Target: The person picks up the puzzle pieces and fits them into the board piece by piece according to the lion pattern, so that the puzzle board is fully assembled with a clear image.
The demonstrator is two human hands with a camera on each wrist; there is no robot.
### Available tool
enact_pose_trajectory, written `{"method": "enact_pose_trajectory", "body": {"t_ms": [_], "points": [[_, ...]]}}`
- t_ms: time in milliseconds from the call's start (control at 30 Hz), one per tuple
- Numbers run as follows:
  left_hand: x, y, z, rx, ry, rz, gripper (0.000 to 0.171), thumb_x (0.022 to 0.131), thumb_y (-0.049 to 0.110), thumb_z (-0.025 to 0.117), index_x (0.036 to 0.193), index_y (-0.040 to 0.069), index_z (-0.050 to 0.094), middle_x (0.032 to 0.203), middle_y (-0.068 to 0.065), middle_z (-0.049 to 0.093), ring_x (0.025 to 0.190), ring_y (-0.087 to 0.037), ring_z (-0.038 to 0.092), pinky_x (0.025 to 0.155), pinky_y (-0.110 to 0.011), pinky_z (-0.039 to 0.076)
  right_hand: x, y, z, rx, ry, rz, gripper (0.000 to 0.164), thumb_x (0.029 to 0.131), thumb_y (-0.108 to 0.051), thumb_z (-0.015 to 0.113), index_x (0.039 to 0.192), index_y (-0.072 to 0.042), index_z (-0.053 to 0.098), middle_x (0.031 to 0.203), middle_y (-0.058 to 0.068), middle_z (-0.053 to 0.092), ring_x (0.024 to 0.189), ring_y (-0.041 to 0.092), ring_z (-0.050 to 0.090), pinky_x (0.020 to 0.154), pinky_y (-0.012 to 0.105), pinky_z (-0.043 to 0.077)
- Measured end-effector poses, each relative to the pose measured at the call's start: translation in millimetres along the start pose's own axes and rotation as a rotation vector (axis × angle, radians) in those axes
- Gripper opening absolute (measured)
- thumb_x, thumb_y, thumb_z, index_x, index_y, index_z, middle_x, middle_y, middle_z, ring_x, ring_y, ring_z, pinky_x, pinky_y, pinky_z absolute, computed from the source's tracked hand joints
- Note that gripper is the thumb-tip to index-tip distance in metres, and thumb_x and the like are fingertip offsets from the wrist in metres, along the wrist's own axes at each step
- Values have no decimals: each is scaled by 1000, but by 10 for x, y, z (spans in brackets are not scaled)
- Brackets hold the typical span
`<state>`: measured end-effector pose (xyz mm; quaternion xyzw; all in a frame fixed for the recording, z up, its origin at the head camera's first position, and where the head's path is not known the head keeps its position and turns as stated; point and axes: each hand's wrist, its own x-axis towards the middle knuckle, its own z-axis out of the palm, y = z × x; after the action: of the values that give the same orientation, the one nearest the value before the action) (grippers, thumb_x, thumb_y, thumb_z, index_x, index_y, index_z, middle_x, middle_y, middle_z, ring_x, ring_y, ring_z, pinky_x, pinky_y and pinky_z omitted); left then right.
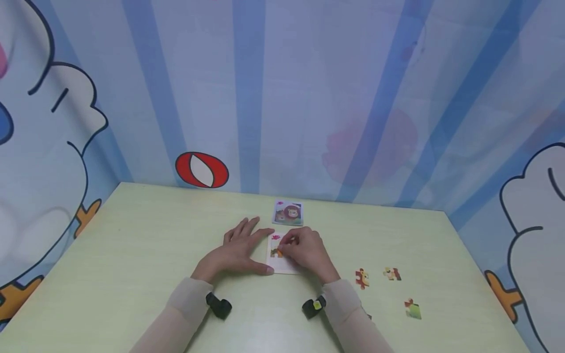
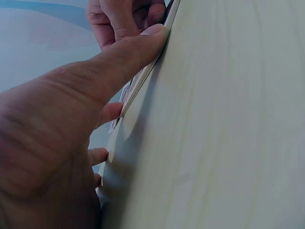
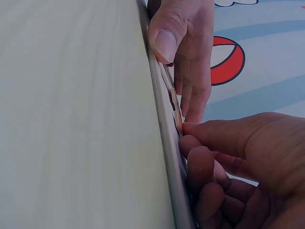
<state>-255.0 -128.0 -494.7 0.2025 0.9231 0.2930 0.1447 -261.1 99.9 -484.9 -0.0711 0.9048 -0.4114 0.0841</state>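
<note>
A white puzzle board (image 1: 287, 267) lies flat on the table, with a pink mark and a few picture pieces fitted at its left side. My left hand (image 1: 238, 252) steadies it, fingers spread: the thumb rests at the lower left corner and the index finger at the upper left one. Over the board, my right hand (image 1: 305, 249) pinches a small orange puzzle piece (image 1: 280, 249) between thumb and fingertips, low against the board. In the right wrist view that piece (image 3: 179, 123) shows edge-on, and the fingers hide most of it.
Just behind the board lies a picture card (image 1: 288, 213) with a lion. Loose puzzle pieces lie to the right: a red-brown one (image 1: 362, 278), a second (image 1: 392, 273) and a green one (image 1: 413, 309). Another is mostly hidden by the right sleeve. A printed curtain (image 1: 291, 98) stands behind the table.
</note>
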Motion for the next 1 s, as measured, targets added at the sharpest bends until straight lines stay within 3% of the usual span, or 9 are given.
{"method": "enact_pose_trajectory", "body": {"t_ms": [367, 1000], "points": [[7, 6, 9, 14, -4, -13, 100, 82, 59, 87, 166, 31, 41, 183, -13, 8, 169, -45, -2, 131, -76, 5, -10, 2, 13, -72, 12, -38, 9, 93, -26, 83, 91, -18, 80, 59, -4, 56, 56, 12, 50, 56, 28, 36], [16, 6, 10, 15, 1, -11, 99, 81, 61, 86, 165, 33, 42, 183, -11, 9, 169, -46, -1, 131, -77, 5, -3, -12, -14, -59, 6, -56, 17, 89, -24, 89, 86, -15, 75, 64, -2, 62, 58, 12, 52, 56, 27, 39]]}}
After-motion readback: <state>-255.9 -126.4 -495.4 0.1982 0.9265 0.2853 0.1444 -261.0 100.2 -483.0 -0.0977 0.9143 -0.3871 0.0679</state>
